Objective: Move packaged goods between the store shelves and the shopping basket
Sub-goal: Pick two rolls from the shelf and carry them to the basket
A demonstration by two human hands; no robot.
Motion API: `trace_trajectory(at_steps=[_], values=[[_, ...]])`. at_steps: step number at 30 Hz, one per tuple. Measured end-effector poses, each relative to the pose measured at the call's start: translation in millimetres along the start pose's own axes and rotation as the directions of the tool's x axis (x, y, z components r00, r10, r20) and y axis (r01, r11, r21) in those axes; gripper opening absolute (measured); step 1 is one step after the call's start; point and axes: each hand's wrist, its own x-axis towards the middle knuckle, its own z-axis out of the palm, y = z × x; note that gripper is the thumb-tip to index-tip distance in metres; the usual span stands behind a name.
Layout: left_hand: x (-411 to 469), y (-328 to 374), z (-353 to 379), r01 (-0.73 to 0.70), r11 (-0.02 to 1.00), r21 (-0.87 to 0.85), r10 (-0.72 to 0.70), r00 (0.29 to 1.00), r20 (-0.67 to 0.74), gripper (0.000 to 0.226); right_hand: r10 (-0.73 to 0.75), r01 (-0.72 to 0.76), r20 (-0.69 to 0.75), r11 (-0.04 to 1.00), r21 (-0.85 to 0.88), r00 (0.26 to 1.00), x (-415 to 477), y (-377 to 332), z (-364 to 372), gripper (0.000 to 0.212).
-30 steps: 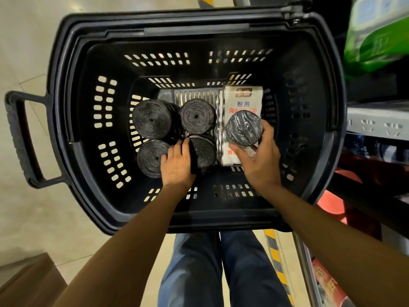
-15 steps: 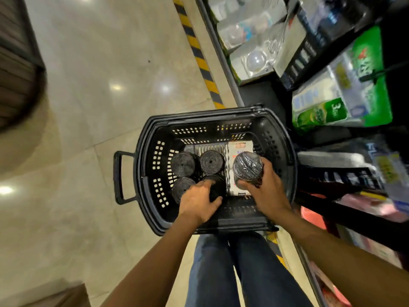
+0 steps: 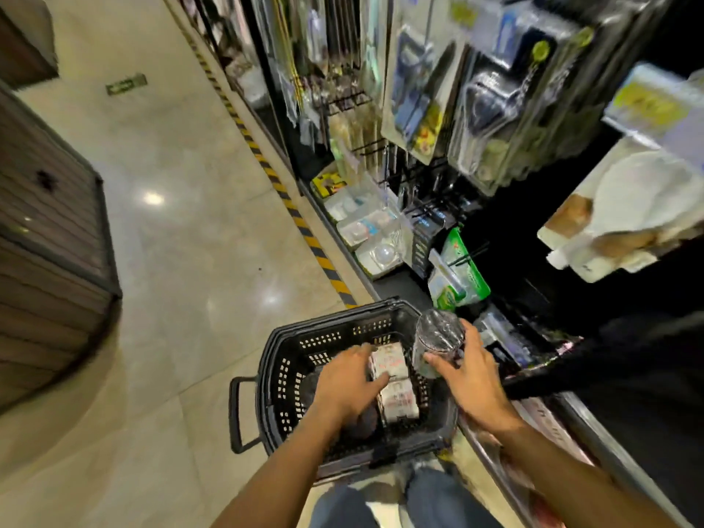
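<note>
Step in hand, as I read it: unloading, basket to shelf. Right grip (image 3: 472, 379) is clenched round a clear-wrapped roll (image 3: 438, 337), held upright above the basket's (image 3: 331, 318) right rim, on the shelf side. The roll is clear of the basket contents and not yet on any shelf.

Left grip (image 3: 346, 383) lies palm-down inside the basket and looks released: fingers fairly straight, thumb touching the white packs (image 3: 396, 398). A dark roll (image 3: 362, 424) shows under its wrist. The frame is blurred, so I can't confirm contact with it.

Next move needs:
- carry the roll rightward to the store shelves (image 3: 491, 463) and pick a free slot. The lower bays are dark, so I can't see the space from here.
- keep the roll upright. The film wrap probably slips, so a firm wrap grasp.

In the way / nearby:
- green pack (image 3: 463, 278) on a peg just beyond the roll, with wire pegs near it
- hanging blister packs (image 3: 495, 108) above, well clear
- clear tubs (image 3: 365, 226) low on the far shelf
- yellow-black floor stripe (image 3: 304, 230) along the shelf base
- basket sits on the floor (image 3: 209, 261), handle to the left, just in front of the person's knees (image 3: 430, 501)
</note>
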Motion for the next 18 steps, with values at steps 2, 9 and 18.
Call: trace_trajectory(at_steps=[2,9,18], values=[[-2,5,-11,-0.086,0.996,0.004,0.086,0.996,-0.005,0.053,0.009,-0.010,-0.093,1.000,-0.014,0.996,-19,-9,-5,0.080],[-38,23,-17,-0.394,0.919,0.016,0.388,0.912,0.131,0.056,0.147,-0.072,-0.401,0.978,0.196,0.904,-119,-2,10,0.076],[-111,104,36,-0.739,0.669,0.084,0.669,0.647,0.366,0.054,0.400,-0.186,-0.682,0.911,0.368,0.612,-281,48,2,0.070]])
